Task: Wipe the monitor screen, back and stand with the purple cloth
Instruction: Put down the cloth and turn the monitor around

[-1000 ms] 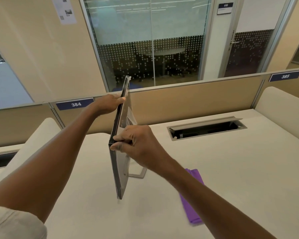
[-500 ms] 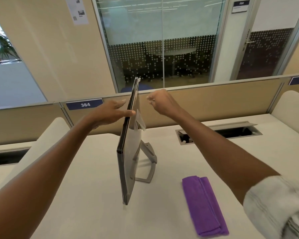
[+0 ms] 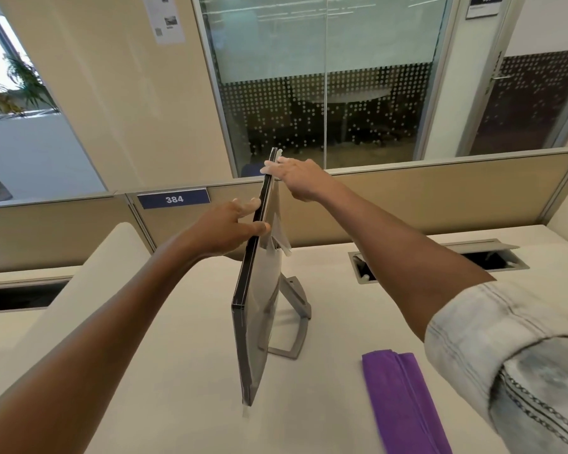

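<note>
The monitor [image 3: 254, 303] is standing edge-on to the camera on the pale desk [image 3: 177, 371], its dark screen side facing left and its grey back facing right, with the grey stand [image 3: 294, 322] resting on the desk behind it. The left hand [image 3: 223, 229] is gripping the top edge partway along, its fingers [image 3: 245, 204] lying against the screen side and the thumb hooking over the edge toward the back. The right hand [image 3: 295, 178] is reaching to the far top corner, where its fingertips are curling over the edge and touching the panel; whether it is clamping firmly there is hard to tell, though the fingers are plainly bending round the rim. Both hands are holding nothing but the monitor. The purple cloth [image 3: 404, 404] is lying folded into a long strip on the desk to the right of the monitor, under the right forearm and well apart from either hand, touching neither the fingers nor the stand. A light denim sleeve [image 3: 512, 362] is covering the right upper arm at the frame's lower right. Farther back on the desk, a cable hatch [image 3: 492, 257] is sitting open.
</note>
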Demonstrator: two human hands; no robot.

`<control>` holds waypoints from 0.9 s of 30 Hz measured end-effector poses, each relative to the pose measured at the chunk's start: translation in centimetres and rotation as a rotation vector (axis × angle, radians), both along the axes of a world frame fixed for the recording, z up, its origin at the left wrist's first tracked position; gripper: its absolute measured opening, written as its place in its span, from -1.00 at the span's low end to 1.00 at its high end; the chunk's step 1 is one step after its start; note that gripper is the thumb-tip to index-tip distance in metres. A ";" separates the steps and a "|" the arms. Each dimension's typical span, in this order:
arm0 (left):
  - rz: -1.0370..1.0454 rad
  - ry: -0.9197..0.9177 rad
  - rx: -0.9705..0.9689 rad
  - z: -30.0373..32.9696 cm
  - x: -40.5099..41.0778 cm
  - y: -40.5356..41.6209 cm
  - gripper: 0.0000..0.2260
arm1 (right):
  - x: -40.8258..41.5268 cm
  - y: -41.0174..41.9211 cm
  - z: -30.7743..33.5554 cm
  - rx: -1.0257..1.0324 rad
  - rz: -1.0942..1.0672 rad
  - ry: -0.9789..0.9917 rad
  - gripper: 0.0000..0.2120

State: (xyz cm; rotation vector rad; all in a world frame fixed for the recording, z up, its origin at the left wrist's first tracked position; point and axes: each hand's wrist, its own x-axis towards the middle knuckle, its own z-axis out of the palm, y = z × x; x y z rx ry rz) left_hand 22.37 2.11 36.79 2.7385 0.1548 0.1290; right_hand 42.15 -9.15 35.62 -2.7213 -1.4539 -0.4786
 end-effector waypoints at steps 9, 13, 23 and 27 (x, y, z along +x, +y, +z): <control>0.002 0.020 -0.044 0.0 -0.1 1.0 -0.50 | 0.2 -1.0 0.3 0.000 0.026 -0.069 -0.56; 0.047 0.052 -0.023 0.9 -1.3 2.2 -0.49 | -0.4 -1.7 0.5 0.006 -0.007 -0.038 -0.49; 0.165 -0.019 0.074 2.5 -4.5 4.9 -0.60 | -3.1 -2.6 1.1 0.018 -0.020 -0.044 -0.57; 0.217 -0.098 0.129 2.5 -5.0 5.0 -0.71 | -3.7 -3.1 1.2 0.026 -0.049 -0.040 -0.55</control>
